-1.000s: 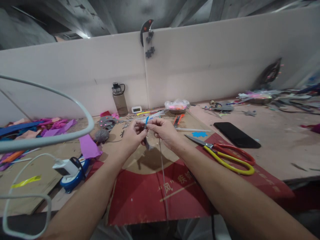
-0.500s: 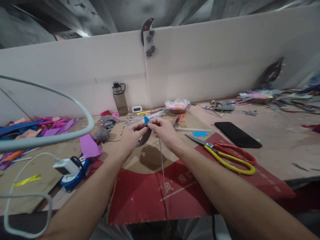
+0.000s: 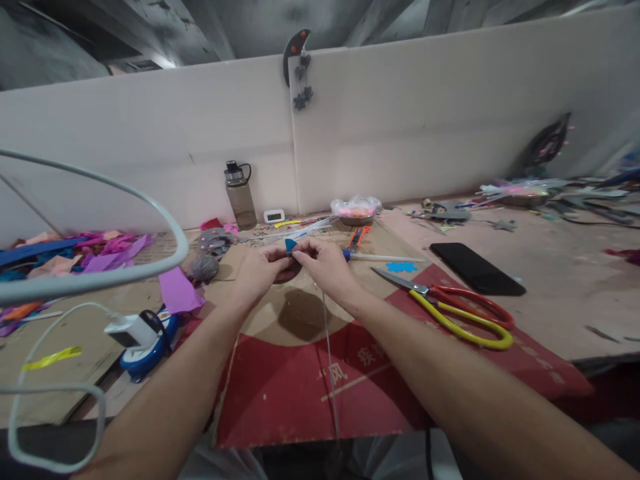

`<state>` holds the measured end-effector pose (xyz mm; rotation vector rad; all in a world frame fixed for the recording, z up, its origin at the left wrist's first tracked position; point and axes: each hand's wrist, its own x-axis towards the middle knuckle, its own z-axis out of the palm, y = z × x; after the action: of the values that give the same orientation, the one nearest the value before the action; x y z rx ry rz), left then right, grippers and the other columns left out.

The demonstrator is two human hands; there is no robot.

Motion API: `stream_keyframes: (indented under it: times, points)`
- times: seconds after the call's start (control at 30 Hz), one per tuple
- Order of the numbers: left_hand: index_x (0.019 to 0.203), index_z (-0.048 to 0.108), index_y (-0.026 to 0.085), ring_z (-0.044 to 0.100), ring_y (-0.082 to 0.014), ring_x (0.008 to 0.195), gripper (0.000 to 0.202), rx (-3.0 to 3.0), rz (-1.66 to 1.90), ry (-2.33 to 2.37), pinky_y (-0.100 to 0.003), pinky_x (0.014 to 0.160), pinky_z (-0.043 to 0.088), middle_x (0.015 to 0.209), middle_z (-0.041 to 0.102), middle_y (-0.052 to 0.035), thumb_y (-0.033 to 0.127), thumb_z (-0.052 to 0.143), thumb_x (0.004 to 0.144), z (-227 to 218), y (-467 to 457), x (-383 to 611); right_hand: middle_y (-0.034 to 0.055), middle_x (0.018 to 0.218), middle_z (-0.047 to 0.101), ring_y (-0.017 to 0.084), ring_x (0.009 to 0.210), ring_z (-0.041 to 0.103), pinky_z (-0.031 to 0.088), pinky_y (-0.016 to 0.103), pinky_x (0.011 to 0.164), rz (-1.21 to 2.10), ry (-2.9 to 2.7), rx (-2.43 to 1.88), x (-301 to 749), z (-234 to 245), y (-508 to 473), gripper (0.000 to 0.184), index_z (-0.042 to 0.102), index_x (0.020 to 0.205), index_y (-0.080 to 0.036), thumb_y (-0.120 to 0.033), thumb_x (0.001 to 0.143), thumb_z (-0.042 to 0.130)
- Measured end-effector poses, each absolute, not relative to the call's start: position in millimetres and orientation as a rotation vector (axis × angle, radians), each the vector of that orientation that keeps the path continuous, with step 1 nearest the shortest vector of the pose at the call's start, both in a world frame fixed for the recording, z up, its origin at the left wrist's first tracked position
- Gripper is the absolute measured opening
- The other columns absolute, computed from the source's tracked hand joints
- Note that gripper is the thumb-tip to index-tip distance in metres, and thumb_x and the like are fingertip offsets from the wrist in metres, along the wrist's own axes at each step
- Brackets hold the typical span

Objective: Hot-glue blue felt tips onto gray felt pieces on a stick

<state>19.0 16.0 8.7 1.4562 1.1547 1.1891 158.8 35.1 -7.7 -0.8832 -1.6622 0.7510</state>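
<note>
My left hand (image 3: 256,275) and my right hand (image 3: 329,272) meet over the cardboard, fingertips pinched together. Between them a small blue felt piece (image 3: 290,245) pokes up to a point. Part of a dark piece (image 3: 294,270), apparently grey felt, shows under the fingers; most of it is hidden. A pale thread (image 3: 328,340) runs from beneath my right hand down past the cardboard's front edge. No needle can be made out. To the right of my right hand lie scissors (image 3: 425,289) with red and yellow handles, beside a blue felt flower shape (image 3: 401,267).
A black phone (image 3: 475,268) lies at the right. Behind my hands stand a bottle (image 3: 242,203), a small white clock (image 3: 274,216) and a bowl (image 3: 356,219). Grey yarn (image 3: 204,268), a power strip (image 3: 145,357) and felt scraps (image 3: 110,257) lie left; a white tube (image 3: 100,283) crosses there.
The blue felt piece has tilted and sits slightly lower and to the left between my fingers. The dark piece under them is now more hidden. My hands have barely moved.
</note>
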Motion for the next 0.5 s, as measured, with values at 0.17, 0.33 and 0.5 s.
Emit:
stream_keyframes:
  times: [0.17,0.33,0.5]
  points:
    - [0.079,0.061,0.015,0.063,-0.014,0.066,0.017,1.382,1.293,1.121,-0.033,0.068,0.054,0.073,0.065,-0.003,0.025,0.067,0.066,11.7,12.4,25.8,0.0001,0.066,0.058,0.011,0.062,0.049,0.037,0.026,0.061,0.753,-1.616,-0.902,160.3,-5.5,34.7,0.01,0.061,0.073,-0.017,-0.023,0.074,0.053]
    - [0.075,0.061,0.015,0.063,-0.0142,0.065,0.017,1.449,1.35,1.176,-0.032,0.066,0.055,0.073,0.065,-0.0037,0.028,0.066,0.067,9.2,13.7,25.3,-0.0011,0.064,0.055,0.011,0.06,0.047,0.036,0.025,0.059,0.766,-1.624,-0.883,160.0,-6.8,36.2,0.01,0.06,0.072,-0.018,-0.024,0.074,0.053]
    - [0.074,0.061,0.014,0.063,-0.0143,0.063,0.018,1.447,1.504,1.247,-0.03,0.062,0.056,0.069,0.064,-0.003,0.029,0.066,0.067,2.4,23.2,15.5,-0.0016,0.068,0.055,0.011,0.063,0.047,0.036,0.024,0.06,0.851,-1.655,-0.828,157.4,-11.0,38.6,0.012,0.059,0.08,-0.018,-0.026,0.073,0.055]
